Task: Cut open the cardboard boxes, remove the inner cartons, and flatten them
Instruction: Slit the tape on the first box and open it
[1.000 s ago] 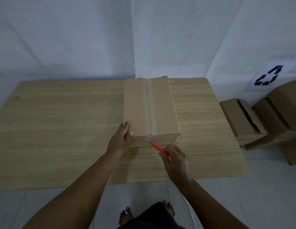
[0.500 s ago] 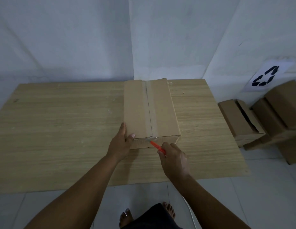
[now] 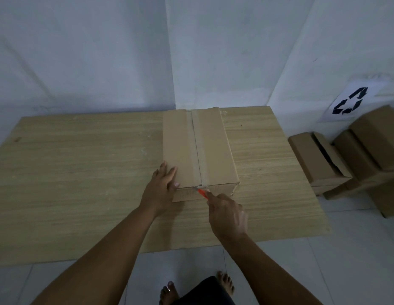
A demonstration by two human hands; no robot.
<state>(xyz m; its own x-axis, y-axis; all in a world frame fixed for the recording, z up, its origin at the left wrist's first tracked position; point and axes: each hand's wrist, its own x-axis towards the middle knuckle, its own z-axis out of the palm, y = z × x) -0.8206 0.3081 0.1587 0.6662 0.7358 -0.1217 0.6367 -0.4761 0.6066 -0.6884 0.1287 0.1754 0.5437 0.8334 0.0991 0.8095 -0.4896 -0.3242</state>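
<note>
Taped cardboard box (image 3: 198,150) lying flat on wooden table (image 3: 81,183), toward far middle, tape strip (image 3: 197,148) running along top seam; left hand (image 3: 162,190) flat with straight fingers on near left corner of box, thumb on front edge; right hand (image 3: 228,213) curled round orange cutter (image 3: 201,192), tip at near end of tape seam; more cardboard boxes (image 3: 354,159) stacked on floor at right, under recycling sign (image 3: 351,103) on wall

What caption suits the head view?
Left hand steadies taped cardboard box; right hand holds red cutter at its seam.
</note>
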